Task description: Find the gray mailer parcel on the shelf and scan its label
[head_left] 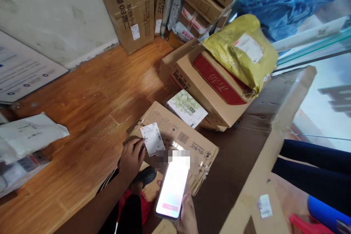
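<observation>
My left hand (132, 157) is at the left edge of a flat brown cardboard box (196, 150), fingers bent over the edge and the thumb hidden. Its fingertips lie right beside a white shipping label (153, 139) on the box's upper face. In my right hand (188, 214) is a smartphone (172, 188) with a bright, washed-out screen, held over the near side of the box. A blurred patch covers the phone's top end and part of the box. Beyond the box's far edge lies a white and green printed carton (187, 108).
Stacked cartons (197, 91) stand ahead, topped by a yellow plastic parcel (245, 49). Tall cardboard packages (130, 7) lean on the wall. A white parcel (30, 135) is at left. A large open carton (255, 153) stands at right, near another person's dark-clothed legs (312, 175).
</observation>
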A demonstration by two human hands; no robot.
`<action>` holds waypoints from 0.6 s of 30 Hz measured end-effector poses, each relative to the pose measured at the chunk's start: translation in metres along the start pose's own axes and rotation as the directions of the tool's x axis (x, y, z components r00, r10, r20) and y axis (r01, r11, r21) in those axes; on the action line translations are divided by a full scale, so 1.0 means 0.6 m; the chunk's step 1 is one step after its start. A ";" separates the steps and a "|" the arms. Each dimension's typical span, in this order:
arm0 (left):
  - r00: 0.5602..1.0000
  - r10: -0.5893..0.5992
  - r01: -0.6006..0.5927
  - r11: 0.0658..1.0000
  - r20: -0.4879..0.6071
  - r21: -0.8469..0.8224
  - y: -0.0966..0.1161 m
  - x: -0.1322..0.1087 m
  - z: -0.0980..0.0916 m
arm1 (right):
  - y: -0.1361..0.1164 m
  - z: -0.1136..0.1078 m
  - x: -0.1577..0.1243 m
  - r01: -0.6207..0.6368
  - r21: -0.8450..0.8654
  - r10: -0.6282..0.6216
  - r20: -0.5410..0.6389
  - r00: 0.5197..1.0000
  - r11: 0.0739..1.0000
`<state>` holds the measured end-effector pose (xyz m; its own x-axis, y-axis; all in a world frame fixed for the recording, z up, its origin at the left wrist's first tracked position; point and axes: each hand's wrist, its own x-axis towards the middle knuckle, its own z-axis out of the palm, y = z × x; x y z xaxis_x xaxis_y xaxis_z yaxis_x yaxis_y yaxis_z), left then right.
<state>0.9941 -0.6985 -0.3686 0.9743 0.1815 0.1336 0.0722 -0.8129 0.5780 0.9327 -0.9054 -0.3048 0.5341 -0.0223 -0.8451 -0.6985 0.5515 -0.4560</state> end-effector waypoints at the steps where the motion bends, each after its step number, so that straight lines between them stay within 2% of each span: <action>1: 1.000 -0.014 0.014 1.000 0.000 -0.014 0.010 0.003 -0.005 | -0.001 0.011 0.003 -0.009 0.004 0.009 0.008 1.000 1.000; 3: 0.991 -0.112 0.122 0.975 0.068 -0.183 0.039 0.011 -0.022 | -0.004 0.030 0.006 -0.009 0.004 0.009 0.018 1.000 1.000; 4: 0.967 -0.198 0.241 0.914 0.160 -0.327 0.057 0.015 -0.032 | -0.006 0.038 0.006 -0.010 -0.001 0.010 0.020 1.000 1.000; 5: 0.912 -0.291 0.398 0.793 0.289 -0.461 0.075 0.020 -0.041 | -0.009 0.045 0.006 -0.014 -0.011 0.014 0.020 1.000 1.000; 7: 0.730 -0.402 0.684 0.451 0.553 -0.574 0.109 0.029 -0.057 | -0.015 0.055 0.004 -0.037 -0.046 0.037 0.014 0.999 0.998; 8: 0.645 -0.429 0.764 0.321 0.633 -0.560 0.121 0.033 -0.061 | -0.018 0.058 0.003 -0.056 -0.068 0.056 0.008 0.998 0.996; 9: 0.585 -0.452 0.806 0.235 0.673 -0.543 0.130 0.035 -0.063 | -0.022 0.061 0.002 -0.069 -0.086 0.069 -0.012 0.998 0.994; 10: 0.551 -0.475 0.824 0.185 0.686 -0.535 0.136 0.037 -0.064 | -0.027 0.063 0.000 -0.081 -0.099 0.078 -0.035 0.996 0.992; 13: 0.508 -0.531 0.843 0.147 0.678 -0.517 0.141 0.038 -0.061 | -0.040 0.068 -0.008 -0.121 -0.125 0.113 -0.072 0.991 0.985; 16: 0.477 -0.551 0.858 0.125 0.685 -0.498 0.141 0.035 -0.066 | -0.048 0.070 -0.020 -0.138 -0.156 0.136 -0.020 0.990 0.978; 18: 0.478 -0.532 0.852 0.088 0.699 -0.515 0.145 0.035 -0.078 | -0.050 0.070 -0.029 -0.115 -0.160 0.119 0.012 0.993 0.980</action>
<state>1.0107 -0.7398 -0.2778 0.5762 0.1326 -0.8065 0.7268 0.3683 0.5798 0.9641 -0.8867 -0.2649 0.4529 0.0530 -0.8900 -0.8226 0.4099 -0.3942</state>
